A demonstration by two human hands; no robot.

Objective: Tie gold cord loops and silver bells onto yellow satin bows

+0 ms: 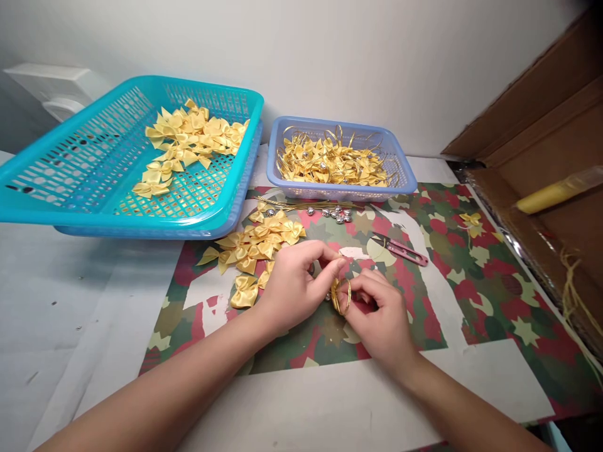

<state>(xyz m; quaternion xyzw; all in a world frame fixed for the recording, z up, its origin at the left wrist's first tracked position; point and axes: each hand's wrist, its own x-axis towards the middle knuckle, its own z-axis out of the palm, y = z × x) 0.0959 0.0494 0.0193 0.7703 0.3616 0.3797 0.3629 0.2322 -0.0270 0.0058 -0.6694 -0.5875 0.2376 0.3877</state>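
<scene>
My right hand [381, 314] is closed, its thumb and fingers pinching a looped gold cord [347, 300] above the camouflage-patterned sheet. Just left of it, my left hand [301, 282] is closed in a pinch, with a thin bit of the gold cord showing at its fingertips. Behind the loop a silver bell is partly visible; whether it hangs on the cord I cannot tell. Beside my left hand lies a pile of yellow satin bows [257, 245], one bow [244, 292] nearest the wrist. Small silver bells [336, 215] and straight gold cords [296, 204] lie beyond my hands.
A turquoise basket [188, 221] with yellow bows stands at the left, stacked on a blue one. A lavender basket [342, 190] at the back holds bows with cords and bells. Pink-handled thread snips [407, 252] lie right of centre. A cardboard box [541, 150] borders the right side.
</scene>
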